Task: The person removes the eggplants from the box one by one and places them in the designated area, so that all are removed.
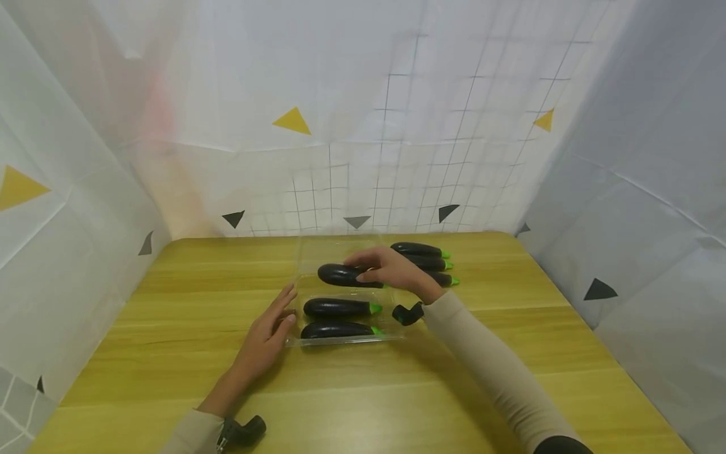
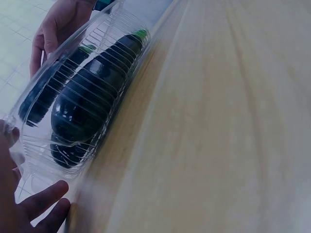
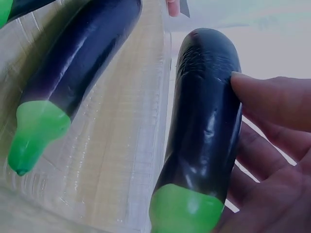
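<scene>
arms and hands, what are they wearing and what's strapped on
Both hands are bare: left hand, right hand. Each arm wears a long beige sleeve; the right one ends in a dark band near the elbow. A small black camera sits at each wrist.

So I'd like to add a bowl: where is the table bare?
Bare: the table's left side beyond the left hand, and the near strip below the tray. Crowded: the middle, with the tray, right hand and loose eggplants behind.

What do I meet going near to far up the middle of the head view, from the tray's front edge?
Front eggplant in the tray → second eggplant in the tray → eggplant held by the right hand → back wall triangle.
</scene>
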Demonstrator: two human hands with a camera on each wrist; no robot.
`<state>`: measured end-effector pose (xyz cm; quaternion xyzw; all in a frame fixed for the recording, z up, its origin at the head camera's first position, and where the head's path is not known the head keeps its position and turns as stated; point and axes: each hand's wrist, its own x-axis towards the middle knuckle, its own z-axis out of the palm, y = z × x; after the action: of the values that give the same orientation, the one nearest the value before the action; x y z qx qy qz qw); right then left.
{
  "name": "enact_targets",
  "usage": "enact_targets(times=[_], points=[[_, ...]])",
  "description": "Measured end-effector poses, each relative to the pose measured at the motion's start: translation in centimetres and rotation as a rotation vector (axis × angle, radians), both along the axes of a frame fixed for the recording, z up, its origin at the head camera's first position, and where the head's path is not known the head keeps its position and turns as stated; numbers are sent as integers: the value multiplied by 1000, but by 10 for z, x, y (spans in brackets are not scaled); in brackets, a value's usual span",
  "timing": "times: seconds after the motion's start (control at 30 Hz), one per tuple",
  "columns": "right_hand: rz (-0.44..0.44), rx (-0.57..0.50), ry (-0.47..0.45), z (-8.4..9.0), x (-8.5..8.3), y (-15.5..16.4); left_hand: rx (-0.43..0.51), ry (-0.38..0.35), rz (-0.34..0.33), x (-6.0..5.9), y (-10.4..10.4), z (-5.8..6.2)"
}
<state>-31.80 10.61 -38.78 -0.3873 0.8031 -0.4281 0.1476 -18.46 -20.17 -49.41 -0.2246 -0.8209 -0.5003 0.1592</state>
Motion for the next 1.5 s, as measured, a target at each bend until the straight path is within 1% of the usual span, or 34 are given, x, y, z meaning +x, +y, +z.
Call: enact_targets(times=[0.5, 0.67, 0.7, 0.9, 0.93, 1.17, 1.5], points=[[-10, -19, 4, -3, -2, 10, -5, 4, -2, 1, 1, 1], [-23, -9, 26, -2, 0, 16, 0, 6, -4, 0, 0, -1], [-28, -8, 31, -1, 0, 17, 3, 4, -5, 3, 2, 3], [-58, -8, 42, 3, 4, 25, 8, 7, 1, 2, 2, 4], [-63, -6, 44, 4, 4, 27, 7, 9, 2, -1, 1, -1], [-76, -21, 69, 2, 3, 38, 28, 10, -8, -2, 1, -2], [-84, -52, 70, 0, 3, 54, 2, 19, -5, -2, -1, -2]])
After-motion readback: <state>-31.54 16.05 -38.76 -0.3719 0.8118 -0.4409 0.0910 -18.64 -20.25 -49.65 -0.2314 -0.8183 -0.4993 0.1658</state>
